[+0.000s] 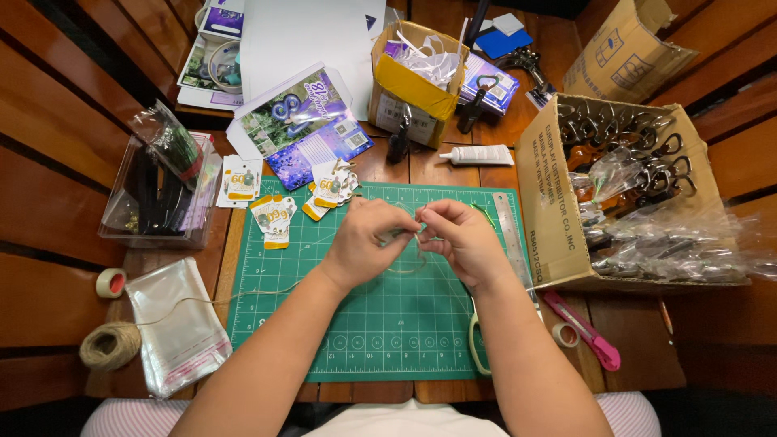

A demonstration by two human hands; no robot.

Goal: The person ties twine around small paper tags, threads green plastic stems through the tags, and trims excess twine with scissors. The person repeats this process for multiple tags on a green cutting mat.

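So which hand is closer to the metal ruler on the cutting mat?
Right. The right hand is just beside the metal ruler, on its left in the picture. The left hand is further away, beyond the right hand.

Two hands (pixel 364 247) (pixel 461 239), two boxes (pixel 413 85) (pixel 550 202), one twine ball (pixel 109 345).

Both arms reach forward. The left hand (pixel 362 243) and right hand (pixel 464 239) meet, fingertips pinched together, hands curled.

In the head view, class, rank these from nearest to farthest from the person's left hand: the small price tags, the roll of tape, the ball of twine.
From the left hand:
1. Small price tags, up-left on the mat.
2. Roll of tape, far left.
3. Ball of twine, lower left corner.
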